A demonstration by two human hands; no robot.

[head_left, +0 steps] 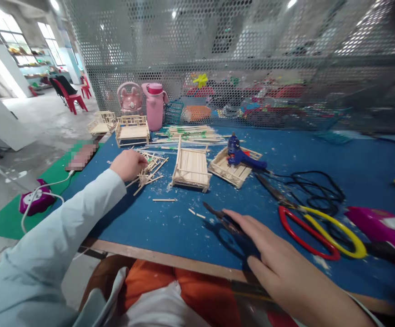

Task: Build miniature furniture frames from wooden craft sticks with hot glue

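Observation:
My left hand [128, 164] reaches into a loose pile of thin wooden sticks [152, 170], its fingers bent together; whatever lies between the fingertips is hidden. My right hand [268, 247] is wrapped round dark-handled scissors [222, 217], whose tips point left just above the blue table. Two short stick pieces [197, 213] lie beyond the blades, and one longer stick [165, 200] rests to their left. Between the pile and a blue glue gun [240, 154] stands a miniature bed made of sticks [192, 165]. The glue gun lies across another small stick frame [229, 172].
Large scissors [320, 231] with red and yellow handles and a black cord [316, 186] lie right. A purple device [383, 227] is at the right edge. Behind are finished miniature furniture [132, 131], a pink bottle [154, 111] and a metal mesh screen [238, 59].

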